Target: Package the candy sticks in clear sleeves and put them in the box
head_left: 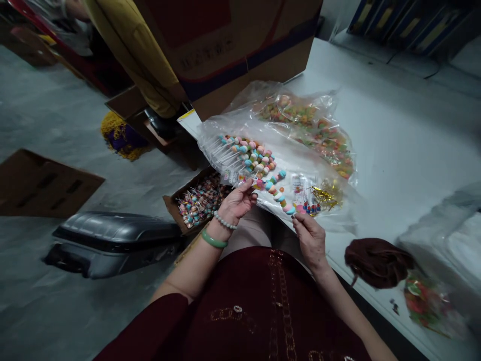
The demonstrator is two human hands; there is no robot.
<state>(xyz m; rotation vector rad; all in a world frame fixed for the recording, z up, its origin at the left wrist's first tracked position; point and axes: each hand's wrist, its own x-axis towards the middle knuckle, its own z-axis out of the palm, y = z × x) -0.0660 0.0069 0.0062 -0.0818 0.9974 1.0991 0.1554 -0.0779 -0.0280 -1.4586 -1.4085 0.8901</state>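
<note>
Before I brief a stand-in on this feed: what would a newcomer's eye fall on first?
Probably the skewer of pastel candies at the centre, pinched between the left hand and right hand. Next, likely the heap of similar skewers just beyond, and the large cardboard box behind it.

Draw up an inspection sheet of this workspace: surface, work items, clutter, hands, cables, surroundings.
Surface: white table, partly covered by clear plastic.
Work items: candy skewer between both hands; piled skewers and gold ties on the plastic.
Clutter: brown cloth at the right.
Hands: left hand holds one end of the skewer; right hand pinches the other.
Cables: thin dark lines at the table's far side; cannot tell whether cables.
Surroundings: large carton ahead; open box of candy sticks and grey suitcase at left.
</note>
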